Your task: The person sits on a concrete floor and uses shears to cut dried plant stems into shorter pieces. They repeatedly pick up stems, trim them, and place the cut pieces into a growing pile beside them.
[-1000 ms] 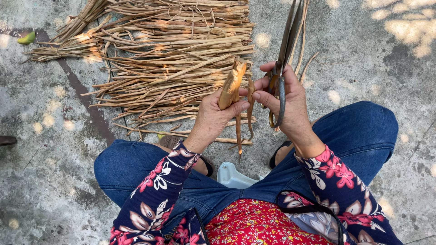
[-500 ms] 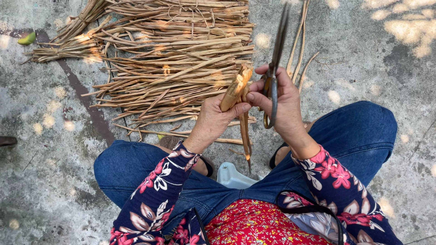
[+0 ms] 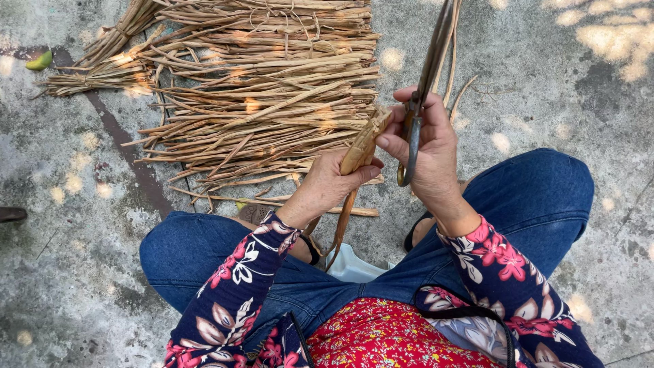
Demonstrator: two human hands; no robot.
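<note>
Dried stalk [image 3: 361, 151] — thick, tan, held upright, the left hand [image 3: 325, 185] wrapped closed around its lower half, its thin tail hanging below the fingers toward the lap. Since half a second ago the top has tilted right and now touches the right thumb. Right hand [image 3: 430, 146] closed on long dark shears [image 3: 421, 88], blades shut and pointing away above the fingers; they have swung more upright — no cut under way. Beyond the fingers, a pile of dried stalks [image 3: 259, 102] on the concrete floor [image 3: 82, 272].
</note>
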